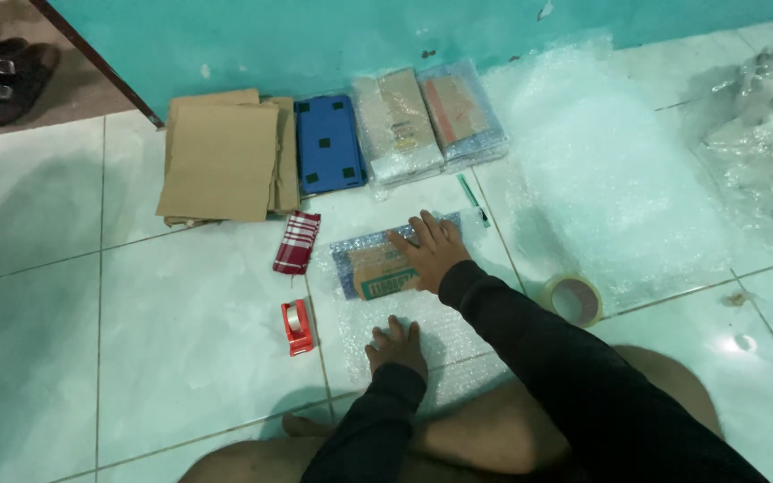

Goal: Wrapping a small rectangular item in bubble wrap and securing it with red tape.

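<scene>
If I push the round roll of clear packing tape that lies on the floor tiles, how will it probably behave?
The round roll of clear packing tape lies flat on its side, so it would probably slide on the glossy floor tiles rather than roll. Its rigid ring shape should stay stiff when lifted. Stood on its edge, it could likely roll away.

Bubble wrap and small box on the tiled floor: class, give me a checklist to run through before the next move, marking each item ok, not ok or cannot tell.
1. Right hand pressing flat on the small box: ok.
2. Left hand holding down the bubble wrap sheet: ok.
3. Box fully covered by wrap: not ok, its near side is bare.
4. Red tape dispenser lying beside the sheet: ok.
5. Tape roll has tape left: cannot tell.
</scene>
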